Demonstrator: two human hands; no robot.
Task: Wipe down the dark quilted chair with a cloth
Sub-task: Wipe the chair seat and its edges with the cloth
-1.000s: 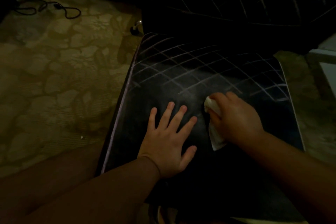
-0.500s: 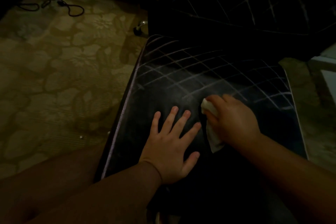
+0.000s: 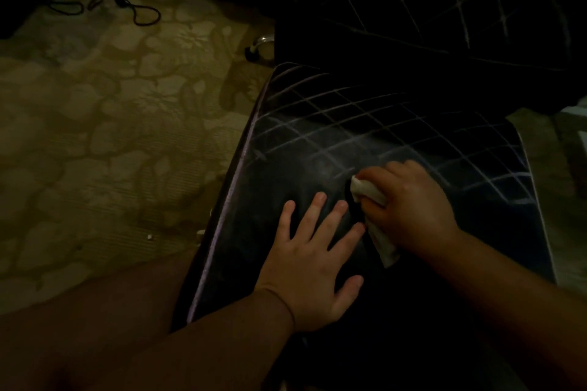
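Note:
The dark quilted chair (image 3: 317,124) fills the right half of the view, its seat crossed by pale stitch lines and its backrest rising at the top right. My left hand (image 3: 313,259) lies flat on the seat with fingers spread. Just to its right, my right hand (image 3: 413,203) grips a crumpled white cloth (image 3: 370,195) and presses it onto the seat. One end of the cloth sticks out below the hand.
A patterned beige carpet (image 3: 111,136) covers the floor to the left. A black cable (image 3: 104,6) lies coiled on it at the top left. A chair castor (image 3: 254,52) shows beside the seat's back corner. My bare leg (image 3: 95,327) is at the bottom left.
My right hand has slid the cloth a little to the left, closer to my left hand's fingertips. My left hand stays flat on the seat.

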